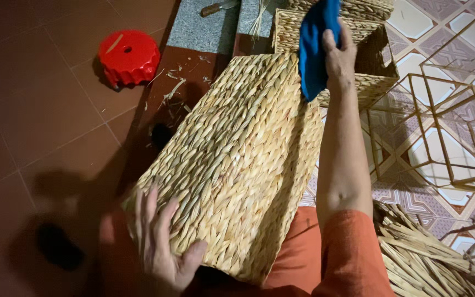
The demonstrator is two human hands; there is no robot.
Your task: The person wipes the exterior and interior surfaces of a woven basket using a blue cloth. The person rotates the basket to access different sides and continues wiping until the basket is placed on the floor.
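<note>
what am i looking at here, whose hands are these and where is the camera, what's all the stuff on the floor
There is no machine here. The one picture comes from a camera worn on a person's head, looking down at their own two bare hands and their lap.

The left hand rests flat on the near end of a large woven straw basket that lies across the person's orange-clad knees. The right hand reaches to the far end and holds a blue cloth against the basket.

Around them on the tiled floor: a red round plastic stool at upper left, another woven basket behind the first, bare metal wire frames on the right, and a bundle of loose dried straw at lower right. A tool with a handle lies at the top edge; what kind it is I cannot tell.
</note>
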